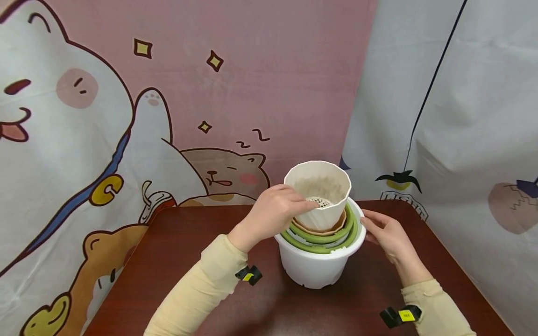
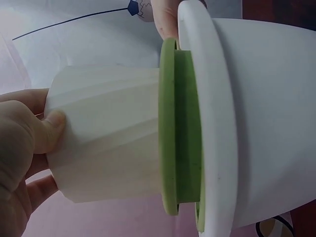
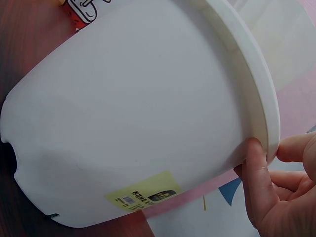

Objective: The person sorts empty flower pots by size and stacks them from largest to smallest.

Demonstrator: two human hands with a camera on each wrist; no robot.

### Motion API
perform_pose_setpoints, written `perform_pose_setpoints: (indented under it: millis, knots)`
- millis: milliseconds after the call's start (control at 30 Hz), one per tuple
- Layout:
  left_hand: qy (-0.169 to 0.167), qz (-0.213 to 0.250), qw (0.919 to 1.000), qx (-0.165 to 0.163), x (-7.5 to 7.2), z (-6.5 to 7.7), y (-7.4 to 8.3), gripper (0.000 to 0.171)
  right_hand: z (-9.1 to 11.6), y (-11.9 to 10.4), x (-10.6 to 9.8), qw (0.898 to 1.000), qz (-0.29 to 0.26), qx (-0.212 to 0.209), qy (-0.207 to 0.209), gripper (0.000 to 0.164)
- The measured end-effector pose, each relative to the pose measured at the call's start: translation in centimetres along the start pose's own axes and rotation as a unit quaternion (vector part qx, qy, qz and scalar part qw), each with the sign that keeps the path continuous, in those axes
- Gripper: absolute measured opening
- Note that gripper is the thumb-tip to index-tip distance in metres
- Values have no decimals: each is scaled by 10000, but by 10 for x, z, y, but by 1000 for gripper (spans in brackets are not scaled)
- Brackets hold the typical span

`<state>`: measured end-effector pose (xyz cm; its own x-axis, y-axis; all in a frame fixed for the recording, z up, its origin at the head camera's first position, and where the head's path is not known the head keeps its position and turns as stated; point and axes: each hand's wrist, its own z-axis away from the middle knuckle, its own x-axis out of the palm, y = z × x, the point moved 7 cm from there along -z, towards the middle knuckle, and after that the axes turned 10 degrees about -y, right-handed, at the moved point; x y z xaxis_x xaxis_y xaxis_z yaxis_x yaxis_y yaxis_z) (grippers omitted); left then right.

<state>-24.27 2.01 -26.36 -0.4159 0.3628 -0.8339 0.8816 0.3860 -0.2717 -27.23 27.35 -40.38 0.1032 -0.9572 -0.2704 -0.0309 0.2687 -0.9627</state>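
Observation:
My left hand (image 1: 271, 214) grips the near left rim of a small off-white flower pot (image 2: 106, 133), thumb on one side of the wall and fingers on the other. Brown soil stains mark this pot's inside, and holes show in its bottom. Its lower part sits within a brown-rimmed pot (image 1: 321, 232), nested among green-rimmed pots (image 1: 352, 227). All of them stand in a large white flower pot (image 1: 313, 268), upright on the table. My right hand (image 1: 388, 237) pinches the large pot's rim at the right. A yellow label (image 3: 143, 191) is on that pot's outer wall.
The dark reddish-brown table (image 1: 201, 242) carries the stack right of its middle, towards the far edge. Behind it hangs a pink cartoon cloth (image 1: 286, 93), with a pale grey sheet (image 1: 462, 116) on the right. Each wrist wears a small black strap piece.

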Motion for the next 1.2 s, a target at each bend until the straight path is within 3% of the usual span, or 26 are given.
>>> perform_pose_setpoints:
  millis: [433,833,1200]
  knots:
    - [-696,1,9976,-30,17,-2,5,41,0,-2,0,10000,37,-26,-38,57]
    - [-985,-64,9951,17,31,-1,9,40,1,-1,0,10000,12,-29,4,57]
    - [-1070,-55,9942,-76,34,-1,9,40,1,0,0,10000,66,-35,9,57]
